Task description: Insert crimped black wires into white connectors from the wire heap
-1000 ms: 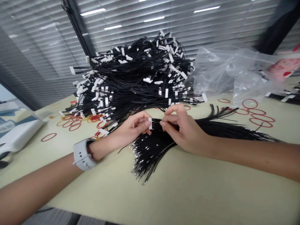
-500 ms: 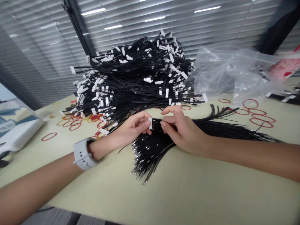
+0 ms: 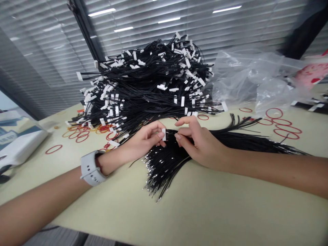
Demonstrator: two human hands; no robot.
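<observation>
Between thumb and fingers, my left hand (image 3: 148,138) pinches a small white connector (image 3: 164,134). Facing it, my right hand (image 3: 197,141) has its thumb and fingers pressed together near the connector's right side; it seems to pinch a thin black wire, though the fingertips hide most of it. Under both hands lies a thick bundle of loose black wires (image 3: 164,171). Shiny metal tips show at its near-left end, and the other end fans out to the right past my wrist.
A tall heap of black wires with white connectors (image 3: 153,78) stands behind my hands. Clear plastic bags (image 3: 238,82) lie to its right. Red rubber bands (image 3: 287,129) are scattered on the table (image 3: 217,208). A white device (image 3: 25,150) sits at the left.
Almost nothing differs. Both hands hold nearly the same pose, with only a very slight shift at the connector and the right fingertips.
</observation>
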